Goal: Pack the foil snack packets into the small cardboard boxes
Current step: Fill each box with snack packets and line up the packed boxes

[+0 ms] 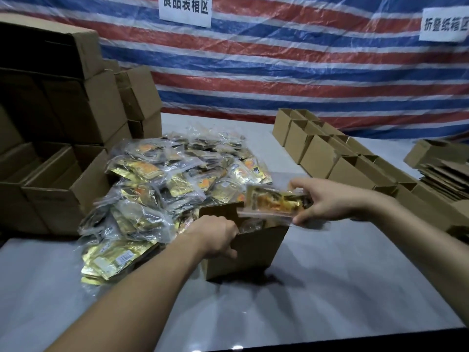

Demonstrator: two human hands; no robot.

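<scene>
A small open cardboard box [253, 250] stands on the white table in front of me. My left hand [218, 237] grips its near left rim. My right hand [322, 201] holds a gold and orange foil snack packet [274, 201] flat just above the box's opening. Something shiny shows inside the box under the packet. A big heap of foil snack packets [162, 189] lies on the table to the left of the box and behind it.
Large brown cartons [61, 128] are stacked at the left, some open. A row of several small open boxes [330, 153] runs along the right. Flattened cardboard [441, 174] is piled at the far right. A striped tarp [279, 72] hangs behind the white table [330, 288].
</scene>
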